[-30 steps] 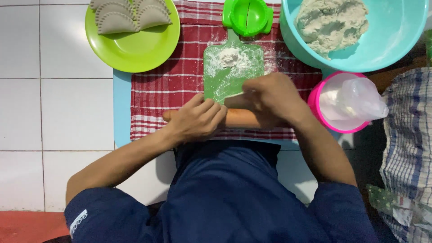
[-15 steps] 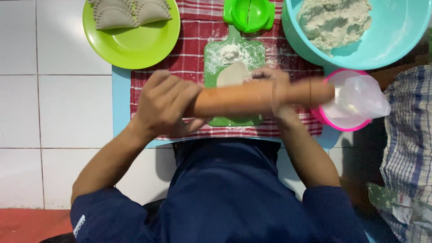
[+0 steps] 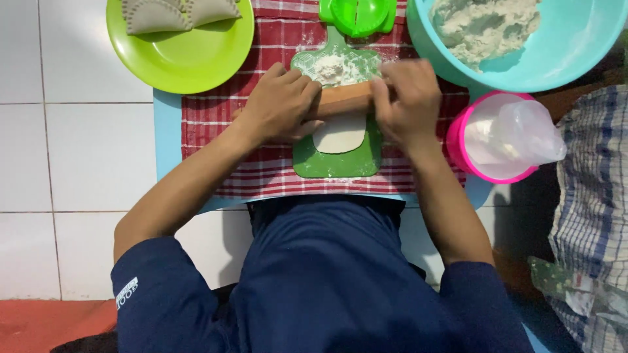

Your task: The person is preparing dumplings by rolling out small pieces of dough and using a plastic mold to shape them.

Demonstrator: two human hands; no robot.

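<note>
Seen from the head camera looking straight down, both hands rest on a wooden rolling pin (image 3: 340,99) that lies crosswise just above the middle of the frame. The left hand (image 3: 278,104) curls over the pin's left end, fingers wrapped down around it, and the right hand (image 3: 407,98) presses on its right end with fingers bent over the top, so each hand is closed on the pin. The pin sits across a small green board (image 3: 337,163) dusted with flour, and a flat, pale piece of dough (image 3: 340,134) shows on the board just below the pin, its upper edge under the roller. A heap of loose flour lies on the board's upper part, beyond the pin. The board lies on a red checked cloth (image 3: 209,117) spread over a light blue table (image 3: 167,144) set on a white tiled floor. At the top centre, touching the board's handle end, sits a green round dumpling press (image 3: 356,14). In the upper left a lime green plate (image 3: 183,55) carries folded, crimped dough pockets (image 3: 157,13). In the upper right a turquoise bowl (image 3: 569,52) holds a mass of dough, and just below it a pink tub (image 3: 458,140) holds a clear plastic bag of white flour. A blue checked cloth (image 3: 592,196) lies along the right edge.
</note>
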